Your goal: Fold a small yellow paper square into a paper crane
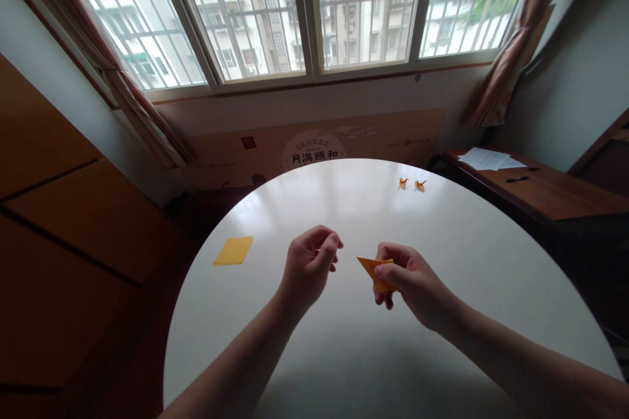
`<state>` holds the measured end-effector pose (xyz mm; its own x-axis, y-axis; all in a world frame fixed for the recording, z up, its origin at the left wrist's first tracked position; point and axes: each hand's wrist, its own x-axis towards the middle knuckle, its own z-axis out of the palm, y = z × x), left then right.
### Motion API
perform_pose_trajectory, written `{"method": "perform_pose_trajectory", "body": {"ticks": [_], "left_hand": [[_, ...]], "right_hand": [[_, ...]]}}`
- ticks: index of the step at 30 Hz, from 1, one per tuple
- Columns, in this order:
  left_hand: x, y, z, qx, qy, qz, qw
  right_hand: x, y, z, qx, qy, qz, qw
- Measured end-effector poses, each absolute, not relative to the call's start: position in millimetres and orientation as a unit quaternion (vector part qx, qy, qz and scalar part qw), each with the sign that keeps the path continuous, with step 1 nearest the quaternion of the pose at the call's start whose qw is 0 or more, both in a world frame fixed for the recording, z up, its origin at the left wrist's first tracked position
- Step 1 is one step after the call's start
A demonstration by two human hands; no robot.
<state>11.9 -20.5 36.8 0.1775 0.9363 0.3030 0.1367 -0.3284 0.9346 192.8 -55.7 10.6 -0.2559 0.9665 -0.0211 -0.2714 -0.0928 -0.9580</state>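
My right hand [410, 278] pinches a folded piece of orange paper [376, 268] between thumb and fingers, above the white table [314, 366]. One sharp point of the paper sticks out to the left; its lower part is partly hidden by the thumb and fingers. To the left, apart from the paper, is my left hand [310, 262], its fingers curled in and the thumb against them. Nothing shows in its grasp. Flat on the table at the left lies a stack of yellow square paper [234, 251].
Two small orange folded paper cranes [403, 183] stand near the table's far right edge. Beyond it, a brown wooden desk [545, 186] carries white sheets [489, 158]. A barred window [309, 13] is ahead, with an orange-brown cabinet [73, 242] at the left.
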Motion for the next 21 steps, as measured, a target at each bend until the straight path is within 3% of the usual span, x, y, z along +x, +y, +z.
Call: {"method": "perform_pose_trajectory", "body": {"ticks": [11,21], "left_hand": [[10.6,-31.5,41.3,0.784,0.294,0.390,0.383],[11.7,-29.8,38.1,0.768,0.305,0.458,0.328]], "right_hand": [[197.5,-53.3,11.5,-0.337,-0.468,0.672,0.464],[199.2,-53.7,7.8,-0.299,-0.464,0.655,0.516]]}}
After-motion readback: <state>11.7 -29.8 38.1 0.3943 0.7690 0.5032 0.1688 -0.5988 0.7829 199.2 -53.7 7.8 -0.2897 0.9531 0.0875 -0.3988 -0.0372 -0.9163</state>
